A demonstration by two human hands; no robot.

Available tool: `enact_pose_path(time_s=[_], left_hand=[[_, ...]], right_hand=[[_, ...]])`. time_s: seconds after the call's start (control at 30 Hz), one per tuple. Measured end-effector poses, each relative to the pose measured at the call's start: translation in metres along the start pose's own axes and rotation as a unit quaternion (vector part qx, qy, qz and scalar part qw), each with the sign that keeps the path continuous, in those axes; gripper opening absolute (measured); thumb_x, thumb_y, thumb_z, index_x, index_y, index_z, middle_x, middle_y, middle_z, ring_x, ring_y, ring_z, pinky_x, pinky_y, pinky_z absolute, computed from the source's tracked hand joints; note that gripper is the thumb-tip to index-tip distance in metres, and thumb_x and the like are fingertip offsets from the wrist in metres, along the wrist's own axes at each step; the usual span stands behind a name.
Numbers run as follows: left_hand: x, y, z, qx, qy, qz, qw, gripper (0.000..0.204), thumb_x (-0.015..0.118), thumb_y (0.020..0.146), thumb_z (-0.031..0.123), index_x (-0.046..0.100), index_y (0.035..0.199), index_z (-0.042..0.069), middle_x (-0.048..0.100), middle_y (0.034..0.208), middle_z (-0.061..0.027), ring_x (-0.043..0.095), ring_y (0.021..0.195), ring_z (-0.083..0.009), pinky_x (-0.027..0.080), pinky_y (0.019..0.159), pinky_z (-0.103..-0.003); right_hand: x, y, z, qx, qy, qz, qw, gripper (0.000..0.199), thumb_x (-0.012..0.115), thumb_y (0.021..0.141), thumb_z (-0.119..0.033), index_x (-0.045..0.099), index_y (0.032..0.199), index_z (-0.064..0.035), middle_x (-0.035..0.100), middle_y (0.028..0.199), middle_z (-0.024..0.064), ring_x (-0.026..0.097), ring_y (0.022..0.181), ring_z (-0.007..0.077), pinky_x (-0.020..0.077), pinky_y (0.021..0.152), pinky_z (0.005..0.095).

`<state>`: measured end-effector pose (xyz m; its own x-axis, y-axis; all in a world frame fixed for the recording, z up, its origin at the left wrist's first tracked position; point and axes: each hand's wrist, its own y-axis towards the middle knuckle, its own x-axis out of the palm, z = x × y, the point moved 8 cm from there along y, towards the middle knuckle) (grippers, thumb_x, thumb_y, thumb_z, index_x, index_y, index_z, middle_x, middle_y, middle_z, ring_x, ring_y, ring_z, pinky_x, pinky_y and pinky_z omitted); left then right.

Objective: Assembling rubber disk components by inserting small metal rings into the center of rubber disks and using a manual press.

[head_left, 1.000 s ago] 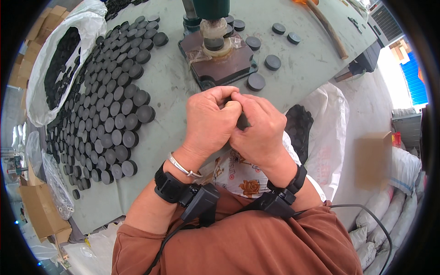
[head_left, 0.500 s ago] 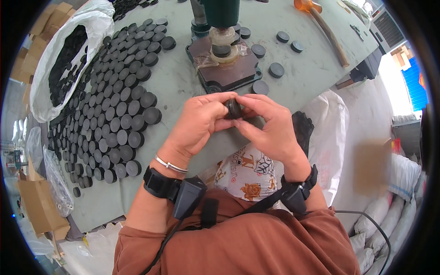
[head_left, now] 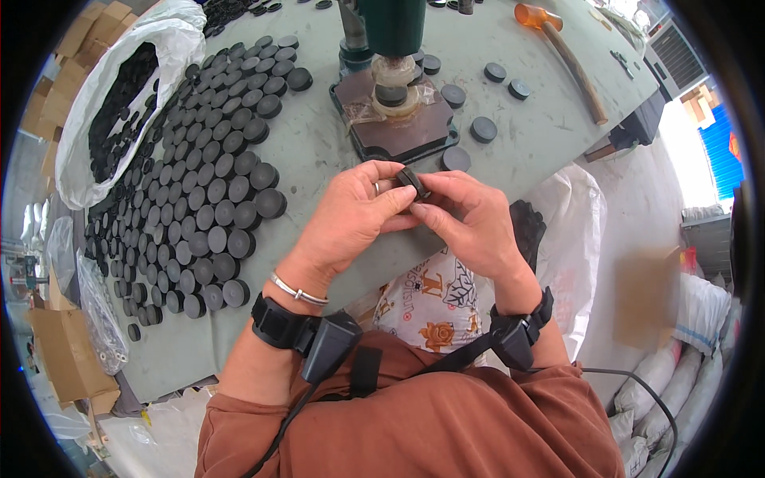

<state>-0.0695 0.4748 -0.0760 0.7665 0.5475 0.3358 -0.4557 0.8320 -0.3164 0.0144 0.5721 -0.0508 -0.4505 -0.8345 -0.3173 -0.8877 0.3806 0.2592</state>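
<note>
Between my two hands, just in front of the press, a round black cap is tilted on its edge. My left hand pinches it from the left with thumb and fingers. From the right, my right hand closes its thumb and fingertips on the cap's other side. Fingers cover part of it. Beyond my hands stands a green bench press with a brown base plate. Another black disc sits in the press's pale ring, under the ram.
Many black discs cover the table's left side, beside an open white sack of black parts. Several loose discs lie right of the press. An orange-headed mallet rests farther right. White sacks hang below the table edge.
The cap has turned in my fingers, from nearly upright to a slant. My left thumb has shifted onto its face. The whole scene has moved slightly with my head.
</note>
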Motion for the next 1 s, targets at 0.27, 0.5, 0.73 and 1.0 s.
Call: enact_pose_path(time_s=[0.27,0.5,0.73,1.0], left_hand=[[0.001,0.002,-0.005,-0.008,-0.072,-0.032,0.997,0.027,0.048,0.098,0.017,0.052,0.115,-0.003,0.061,0.108,-0.0132,0.062,0.103,-0.0206,0.054,0.087,-0.034],[0.012,0.000,-0.004,-0.004,-0.072,-0.044,0.996,0.028,0.049,0.097,0.013,0.051,0.119,-0.005,0.060,0.112,-0.0123,0.061,0.101,-0.0169,0.053,0.088,-0.032],[0.015,-0.001,-0.007,0.008,-0.111,-0.035,0.993,0.026,0.052,0.096,0.012,0.056,0.115,-0.005,0.060,0.106,-0.0079,0.060,0.096,-0.0142,0.053,0.087,-0.032],[0.003,0.006,-0.020,-0.028,-0.231,-0.040,0.972,0.032,0.047,0.099,0.022,0.056,0.113,-0.005,0.062,0.109,-0.0158,0.062,0.104,-0.0261,0.053,0.087,-0.037]], right_hand=[[-0.004,-0.005,-0.024,-0.122,-0.177,0.139,0.967,0.031,0.074,0.068,-0.006,0.065,0.097,-0.0021,0.064,0.083,0.0107,0.061,0.071,0.0240,0.0500,0.061,0.0323],[0.003,-0.005,-0.035,-0.213,-0.249,0.175,0.928,0.028,0.071,0.064,-0.002,0.064,0.092,-0.0009,0.062,0.079,0.0096,0.058,0.067,0.0259,0.0484,0.058,0.0337],[0.001,-0.005,-0.037,-0.239,-0.245,0.179,0.923,0.027,0.068,0.063,0.001,0.063,0.090,-0.0007,0.061,0.077,0.0095,0.055,0.064,0.0269,0.0466,0.057,0.0344],[-0.004,-0.007,-0.026,-0.133,-0.147,0.140,0.970,0.048,0.077,0.063,-0.004,0.061,0.107,0.0002,0.063,0.096,0.0128,0.059,0.082,0.0284,0.0502,0.071,0.0339]])
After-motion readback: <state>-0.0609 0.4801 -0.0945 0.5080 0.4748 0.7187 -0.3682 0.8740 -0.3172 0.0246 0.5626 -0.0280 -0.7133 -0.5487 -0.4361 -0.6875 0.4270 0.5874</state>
